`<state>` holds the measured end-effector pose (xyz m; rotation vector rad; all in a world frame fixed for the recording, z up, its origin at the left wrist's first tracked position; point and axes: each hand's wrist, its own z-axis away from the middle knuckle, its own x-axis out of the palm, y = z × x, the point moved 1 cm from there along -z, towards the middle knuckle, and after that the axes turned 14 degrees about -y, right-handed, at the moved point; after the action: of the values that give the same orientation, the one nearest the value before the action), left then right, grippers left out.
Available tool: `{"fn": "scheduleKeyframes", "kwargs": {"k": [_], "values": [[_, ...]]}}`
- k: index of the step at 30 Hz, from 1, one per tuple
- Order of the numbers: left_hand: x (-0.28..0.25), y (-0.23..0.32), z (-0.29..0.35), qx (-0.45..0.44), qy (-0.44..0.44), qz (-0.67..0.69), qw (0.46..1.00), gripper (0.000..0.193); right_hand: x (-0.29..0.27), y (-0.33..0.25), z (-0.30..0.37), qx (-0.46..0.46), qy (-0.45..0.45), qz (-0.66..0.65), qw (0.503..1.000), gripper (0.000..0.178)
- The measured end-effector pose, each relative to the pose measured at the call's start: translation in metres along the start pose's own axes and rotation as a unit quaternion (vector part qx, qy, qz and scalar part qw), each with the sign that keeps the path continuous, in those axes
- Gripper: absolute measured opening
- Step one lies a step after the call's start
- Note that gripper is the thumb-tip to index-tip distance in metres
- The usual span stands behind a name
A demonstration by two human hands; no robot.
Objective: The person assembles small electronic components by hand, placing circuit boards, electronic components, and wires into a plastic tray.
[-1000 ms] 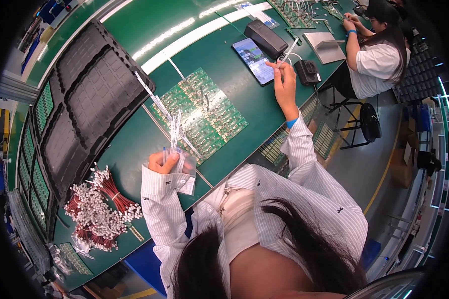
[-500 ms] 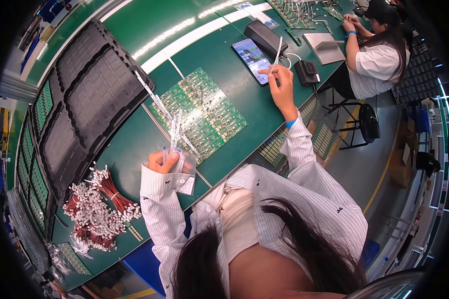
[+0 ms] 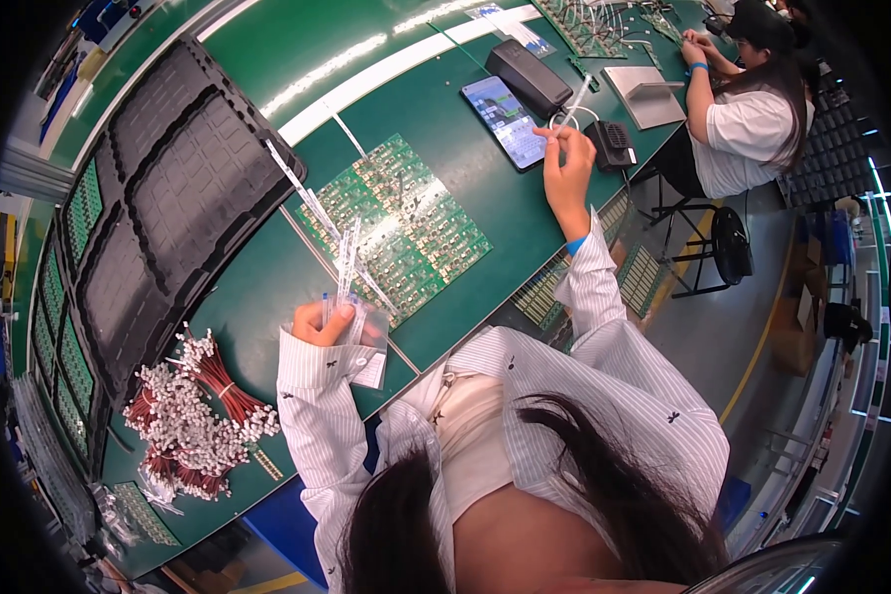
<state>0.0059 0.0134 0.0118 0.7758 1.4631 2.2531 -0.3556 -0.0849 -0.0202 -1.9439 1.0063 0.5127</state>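
My left hand (image 3: 324, 322) is closed around a small clear plastic bag (image 3: 368, 342), with narrow white strips (image 3: 347, 259) standing out of it. These strips reach over the near left corner of a green circuit board panel (image 3: 406, 223) lying on the bench. My right hand (image 3: 568, 170) is closed at the right edge of a phone (image 3: 503, 121) with a lit screen. A single white strip (image 3: 582, 97) sticks up from its fingers. Whether a fingertip touches the screen I cannot tell.
Black trays (image 3: 168, 188) stand at the left, near bundled red wires with white connectors (image 3: 198, 416). Beyond the phone are a black box (image 3: 530, 77), a black adapter (image 3: 612, 145) and a metal bracket (image 3: 643, 97). A co-worker (image 3: 752, 119) sits at the far right.
My right hand has shifted slightly right, off the middle of the phone screen to its edge, its strip moving along. The screen's picture differs. My left hand stays put.
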Motion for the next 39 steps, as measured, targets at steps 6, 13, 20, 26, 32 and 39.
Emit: {"fn": "scheduleKeyframes", "kwargs": {"k": [6, 13, 20, 26, 32, 39], "values": [[0.002, 0.000, -0.001, -0.001, 0.012, 0.001, 1.000, 0.033, -0.004, 0.004, 0.006, 0.049, 0.064, 0.097, 0.992, 0.005], [0.004, 0.003, -0.001, 0.005, 0.025, 0.002, 1.000, 0.036, -0.005, 0.005, 0.007, 0.064, 0.073, 0.115, 0.989, 0.005], [0.001, 0.001, -0.002, 0.004, 0.021, -0.006, 1.000, 0.037, -0.005, -0.004, 0.006, 0.017, 0.022, 0.068, 0.997, 0.002], [0.001, 0.000, -0.001, 0.006, 0.013, -0.009, 1.000, 0.037, -0.006, -0.012, 0.002, -0.061, -0.073, 0.029, 0.995, 0.003], [0.000, -0.002, -0.002, 0.003, 0.016, -0.010, 1.000, 0.036, -0.004, -0.011, 0.003, -0.045, -0.061, 0.022, 0.997, 0.003], [0.000, 0.000, -0.002, 0.004, 0.011, -0.022, 1.000, 0.036, -0.001, -0.007, 0.000, -0.073, -0.035, 0.015, 0.997, 0.005]]}}
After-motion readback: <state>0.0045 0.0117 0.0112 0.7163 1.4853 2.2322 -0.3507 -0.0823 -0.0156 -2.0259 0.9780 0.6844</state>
